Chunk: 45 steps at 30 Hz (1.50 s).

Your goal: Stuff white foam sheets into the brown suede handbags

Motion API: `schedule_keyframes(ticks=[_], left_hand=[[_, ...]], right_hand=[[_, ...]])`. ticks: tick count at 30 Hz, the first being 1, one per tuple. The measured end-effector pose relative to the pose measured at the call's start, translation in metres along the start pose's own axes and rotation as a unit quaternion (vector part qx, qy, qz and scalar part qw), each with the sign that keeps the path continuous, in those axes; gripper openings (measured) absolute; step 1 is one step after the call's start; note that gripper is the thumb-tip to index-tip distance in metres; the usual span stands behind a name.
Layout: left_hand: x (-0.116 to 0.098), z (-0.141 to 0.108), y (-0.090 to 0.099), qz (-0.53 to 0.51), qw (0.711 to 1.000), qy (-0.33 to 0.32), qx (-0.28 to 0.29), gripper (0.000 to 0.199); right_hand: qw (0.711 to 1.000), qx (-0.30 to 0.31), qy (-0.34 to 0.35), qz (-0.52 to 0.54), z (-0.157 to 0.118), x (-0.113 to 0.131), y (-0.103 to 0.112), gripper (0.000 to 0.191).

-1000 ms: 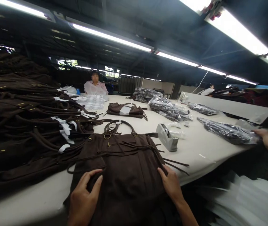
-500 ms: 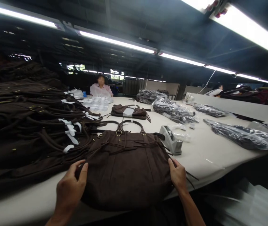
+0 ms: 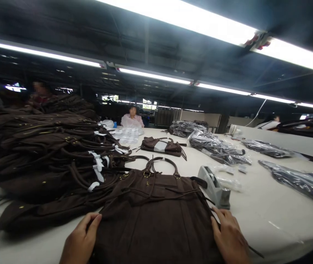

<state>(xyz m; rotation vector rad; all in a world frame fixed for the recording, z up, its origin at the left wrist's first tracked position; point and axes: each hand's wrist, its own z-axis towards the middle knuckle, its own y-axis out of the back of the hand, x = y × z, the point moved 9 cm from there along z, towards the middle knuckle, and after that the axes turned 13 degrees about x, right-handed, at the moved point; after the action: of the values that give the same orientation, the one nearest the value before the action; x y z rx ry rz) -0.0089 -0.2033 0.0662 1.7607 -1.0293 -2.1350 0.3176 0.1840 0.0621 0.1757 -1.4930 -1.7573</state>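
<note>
Brown bag (image 3: 156,220) lay on the white table (image 3: 263,223), handles (image 3: 173,163) pointing away. Left hand (image 3: 79,236) gripped its left edge, right hand (image 3: 230,233) its right edge, below the handles. Tape dispenser (image 3: 216,189) stood just beside the upper right corner. Bag pile (image 3: 48,150) sat close on the left; plastic-wrapped bundle (image 3: 217,146) lay farther back, right.

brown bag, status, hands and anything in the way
Left hand, right hand at either side. Brown bag between them, handles pointing away. Tape dispenser by the bag's far right corner.
</note>
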Motion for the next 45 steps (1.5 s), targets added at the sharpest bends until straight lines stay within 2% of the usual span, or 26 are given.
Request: schedule_keyframes(ticks=[2,4,6,8,10,12,15,19,21,24,39,45], left_hand=[[-0.024,0.006,0.002,0.070,0.996,-0.062,0.000,0.037],[-0.057,0.010,-0.001,0.160,0.979,-0.122,0.015,0.034],[-0.089,0.015,-0.015,0.267,0.952,-0.136,0.061,0.044],[-0.118,0.021,-0.036,0.362,0.916,-0.128,0.120,0.054],[-0.142,0.028,-0.061,0.411,0.886,-0.137,0.166,0.056],[-0.157,0.038,-0.085,0.425,0.873,-0.154,0.185,0.053],[-0.149,0.057,-0.116,0.439,0.864,-0.156,0.192,0.052],[-0.110,0.073,-0.133,0.444,0.865,-0.139,0.189,0.053],[-0.097,0.074,-0.133,0.439,0.868,-0.142,0.184,0.055],[-0.088,0.074,-0.131,0.430,0.872,-0.145,0.182,0.058],[-0.084,0.077,-0.130,0.372,0.898,-0.145,0.186,0.057],[-0.084,0.072,-0.124,0.322,0.921,-0.132,0.176,0.049]], right_hand=[[0.997,-0.001,0.069,-0.035,0.025,0.033,0.009,0.041],[0.991,0.036,0.114,-0.055,0.059,0.063,0.005,0.038],[0.983,0.092,0.140,-0.076,0.092,0.087,-0.013,0.041],[0.971,0.162,0.151,-0.086,0.118,0.103,-0.040,0.048],[0.961,0.221,0.148,-0.078,0.133,0.110,-0.068,0.049],[0.958,0.246,0.134,-0.067,0.138,0.109,-0.088,0.048],[0.965,0.221,0.129,-0.053,0.134,0.102,-0.099,0.049],[0.970,0.186,0.154,-0.012,0.124,0.092,-0.098,0.046],[0.971,0.180,0.155,-0.005,0.122,0.089,-0.097,0.045],[0.974,0.170,0.148,-0.010,0.123,0.088,-0.096,0.044],[0.979,0.154,0.133,-0.019,0.121,0.088,-0.097,0.044],[0.981,0.106,0.157,0.037,0.118,0.075,-0.105,0.050]])
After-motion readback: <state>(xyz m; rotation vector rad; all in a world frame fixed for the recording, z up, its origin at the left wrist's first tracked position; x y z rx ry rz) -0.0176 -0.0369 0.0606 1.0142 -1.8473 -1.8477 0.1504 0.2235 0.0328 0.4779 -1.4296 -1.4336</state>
